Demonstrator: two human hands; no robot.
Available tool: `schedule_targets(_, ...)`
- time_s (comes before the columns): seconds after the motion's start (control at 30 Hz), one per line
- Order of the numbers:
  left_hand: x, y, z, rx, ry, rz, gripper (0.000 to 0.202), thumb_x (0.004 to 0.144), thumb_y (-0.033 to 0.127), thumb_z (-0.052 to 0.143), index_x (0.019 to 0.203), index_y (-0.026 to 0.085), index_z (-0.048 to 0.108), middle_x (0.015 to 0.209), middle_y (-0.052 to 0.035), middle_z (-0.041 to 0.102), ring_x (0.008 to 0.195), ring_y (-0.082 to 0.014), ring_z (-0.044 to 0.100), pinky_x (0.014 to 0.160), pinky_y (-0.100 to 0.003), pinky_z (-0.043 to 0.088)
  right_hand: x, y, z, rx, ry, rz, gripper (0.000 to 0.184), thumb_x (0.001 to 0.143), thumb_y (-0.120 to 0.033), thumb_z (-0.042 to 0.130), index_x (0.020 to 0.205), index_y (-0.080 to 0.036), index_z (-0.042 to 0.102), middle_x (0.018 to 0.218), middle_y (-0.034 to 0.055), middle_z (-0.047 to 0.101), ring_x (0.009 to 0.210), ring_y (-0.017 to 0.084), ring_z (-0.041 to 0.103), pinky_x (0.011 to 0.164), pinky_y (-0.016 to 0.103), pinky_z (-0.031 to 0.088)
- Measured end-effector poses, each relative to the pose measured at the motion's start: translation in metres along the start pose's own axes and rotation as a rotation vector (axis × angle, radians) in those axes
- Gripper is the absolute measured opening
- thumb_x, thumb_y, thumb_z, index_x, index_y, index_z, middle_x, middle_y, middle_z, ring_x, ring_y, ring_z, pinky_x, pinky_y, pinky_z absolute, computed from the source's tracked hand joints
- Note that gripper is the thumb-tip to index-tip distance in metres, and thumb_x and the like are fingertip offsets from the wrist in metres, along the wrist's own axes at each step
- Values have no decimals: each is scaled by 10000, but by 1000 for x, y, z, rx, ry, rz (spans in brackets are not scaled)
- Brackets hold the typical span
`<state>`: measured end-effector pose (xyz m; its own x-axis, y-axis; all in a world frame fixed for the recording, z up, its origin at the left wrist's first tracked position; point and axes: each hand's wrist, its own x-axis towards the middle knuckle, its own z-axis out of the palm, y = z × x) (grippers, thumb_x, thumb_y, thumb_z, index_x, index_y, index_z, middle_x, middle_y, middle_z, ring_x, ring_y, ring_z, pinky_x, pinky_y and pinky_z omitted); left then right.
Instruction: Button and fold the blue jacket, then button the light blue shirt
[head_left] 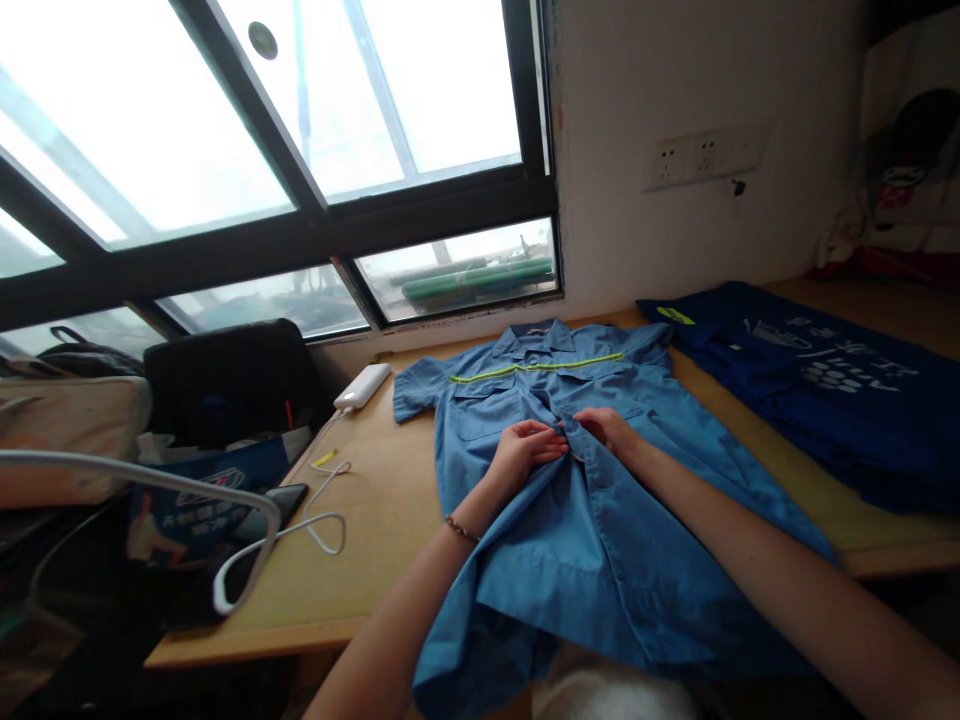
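Note:
A light blue short-sleeved work shirt [487,415] lies front up on the wooden table, collar toward the wall, with a yellow-green stripe across its chest. Its lower front hangs over the near table edge. My left hand [526,450], a beaded bracelet on its wrist, has its fingers closed on the left edge of the shirt front. Close beside it, my right hand [606,432] pinches the other front edge, the placket [600,500]. Below the hands the two front panels part. Any button between the fingers is too small to make out.
A dark blue printed garment [817,380] lies on the table [375,560] at the right. On the left are a white power bank [363,387] with a white cable [334,520] and a dark phone [289,498]. Bags [217,495] stand beyond the table's left edge.

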<state>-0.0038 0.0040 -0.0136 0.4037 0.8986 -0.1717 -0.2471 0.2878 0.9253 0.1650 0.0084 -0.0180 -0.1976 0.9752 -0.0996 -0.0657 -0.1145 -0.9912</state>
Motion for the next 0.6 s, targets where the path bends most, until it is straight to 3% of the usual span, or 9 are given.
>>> schedule_targets(0.1, -1, 0, 1, 23, 15, 28, 196, 667, 232, 664, 764, 100, 557, 752, -108, 670, 692, -191, 645, 652, -277, 515, -3, -2, 2, 193, -68, 88, 247, 671, -330, 500, 713, -140, 652, 689, 57, 665, 655, 177, 608, 604, 280, 478)
schedule_targets(0.2, -2, -1, 0, 48, 39, 49, 223, 645, 260, 684, 756, 91, 590, 755, -103, 672, 688, -186, 642, 672, -284, 509, -4, -2, 2, 163, -47, 28, 225, 624, -314, 597, 754, -141, 659, 677, 38, 661, 621, 161, 598, 577, 255, 458)
schedule_targets(0.43, 1, -5, -1, 24, 37, 37, 262, 610, 260, 709, 775, 66, 648, 733, -105, 667, 671, -164, 632, 702, -270, 501, -7, 0, 9, -329, 130, -336, 199, 647, -334, 616, 704, -146, 642, 655, 20, 641, 612, 145, 577, 583, 252, 440)
schedule_targets(0.6, 2, -5, 0, 19, 71, 14, 283, 615, 338, 697, 716, 79, 642, 655, -64, 640, 551, -108, 587, 569, -213, 483, -15, -1, 18, -648, 184, -518, 90, 701, -255, 557, 720, -173, 589, 629, -10, 601, 585, 112, 546, 556, 225, 413)
